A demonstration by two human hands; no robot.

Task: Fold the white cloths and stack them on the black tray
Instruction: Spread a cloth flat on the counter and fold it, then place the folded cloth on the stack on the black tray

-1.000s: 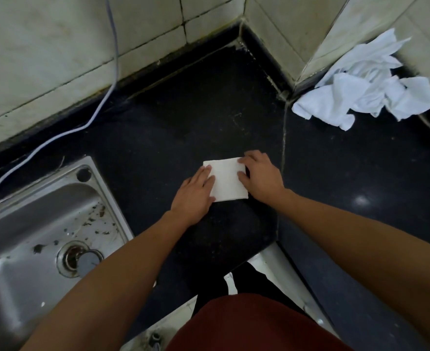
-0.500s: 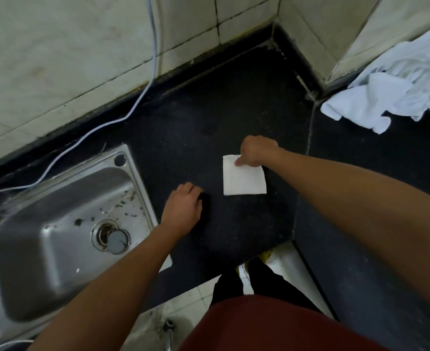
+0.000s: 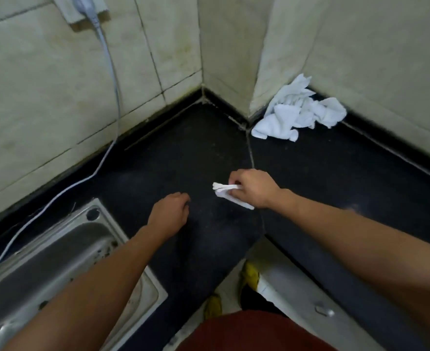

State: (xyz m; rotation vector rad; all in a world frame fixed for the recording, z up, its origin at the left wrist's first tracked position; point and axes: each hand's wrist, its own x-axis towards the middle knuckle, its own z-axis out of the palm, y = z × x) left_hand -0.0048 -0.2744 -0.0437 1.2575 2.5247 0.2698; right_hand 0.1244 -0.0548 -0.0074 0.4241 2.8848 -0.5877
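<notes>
So right hand (image 3: 252, 190) pinches one folded white cloth (image 3: 230, 196), left hand (image 3: 169, 214) is loose and empty, crumpled white cloth heap (image 3: 300, 111) far right waits unfolded, black tray nowhere in view.

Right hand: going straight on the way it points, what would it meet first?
The right hand, holding the folded cloth, probably crosses bare counter behind the left hand and first meets the white cable by the tiled wall; depth is unclear.
</notes>
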